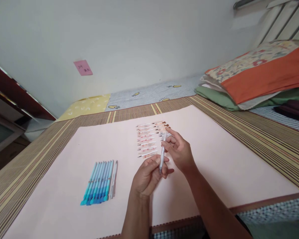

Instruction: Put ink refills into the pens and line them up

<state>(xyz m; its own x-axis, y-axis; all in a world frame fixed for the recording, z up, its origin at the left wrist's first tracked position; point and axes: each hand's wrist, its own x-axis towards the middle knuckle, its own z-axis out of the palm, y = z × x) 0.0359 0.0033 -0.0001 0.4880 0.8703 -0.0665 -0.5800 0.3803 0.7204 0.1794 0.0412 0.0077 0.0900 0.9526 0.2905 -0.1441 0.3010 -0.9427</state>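
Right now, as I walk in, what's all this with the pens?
A person is holding a whitish pen in both hands over a pale pink sheet. The left hand grips its lower end, and the right hand holds it nearer the top. On the sheet to the left, blue pens lie side by side, with a clear pen next to them. Slim patterned pens lie in a column just beyond the hands.

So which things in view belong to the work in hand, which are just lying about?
In the work:
pen in left hand and right hand
blue pens
clear pen beside them
rows of slim pens
pale pink sheet

Apparently just lying about:
folded fabrics
pink note
yellow cloth
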